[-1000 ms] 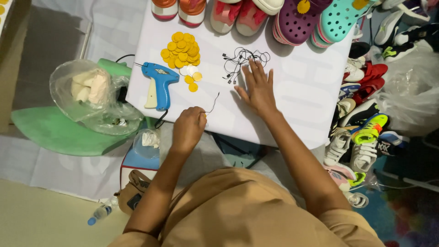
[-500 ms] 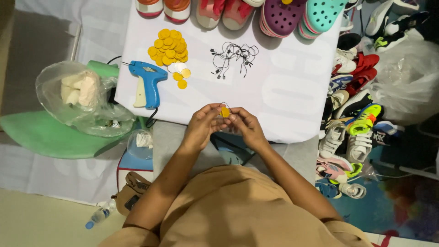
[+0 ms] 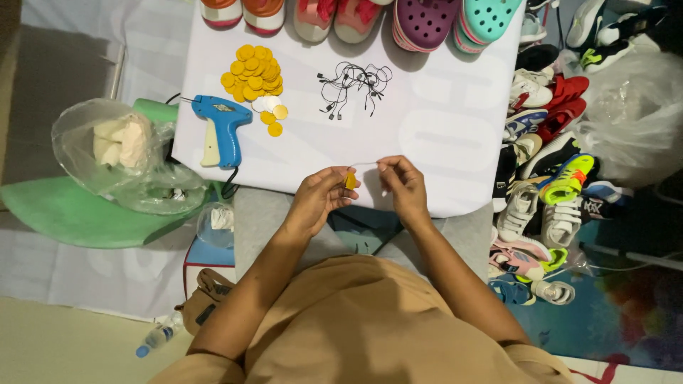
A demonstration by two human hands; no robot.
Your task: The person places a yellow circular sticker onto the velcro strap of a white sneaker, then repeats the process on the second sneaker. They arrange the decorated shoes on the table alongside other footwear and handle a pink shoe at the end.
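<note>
Right at the near edge of the white board point(image 3: 441, 135), a small yellow disc point(image 3: 351, 180) sits pinched between the thumb and fingertips of the left hand point(image 3: 320, 198), which is closed snugly on it. A thin pale string point(image 3: 366, 164) runs from the disc across to the right hand point(image 3: 403, 186), whose thumb and forefinger are nipped shut on its far end; the two hands are close together, just apart, above the board's front edge.

Farther up the board, toward its middle, lies a loose tangle of black strings point(image 3: 353, 85). To the left of that is a heap of yellow discs point(image 3: 252, 75), with a few strays and one white disc spilling toward the blue tagging gun point(image 3: 219, 129) that lies near the board's left edge. Along the far edge stand shoes, among them a purple clog point(image 3: 425, 23) and a teal clog point(image 3: 491, 17).

Off the left edge, a clear plastic bag point(image 3: 114, 153) of pale lumps rests on a green mat point(image 3: 67, 213). Off the right edge, a pile of mixed shoes point(image 3: 548, 178) lies on the floor.
</note>
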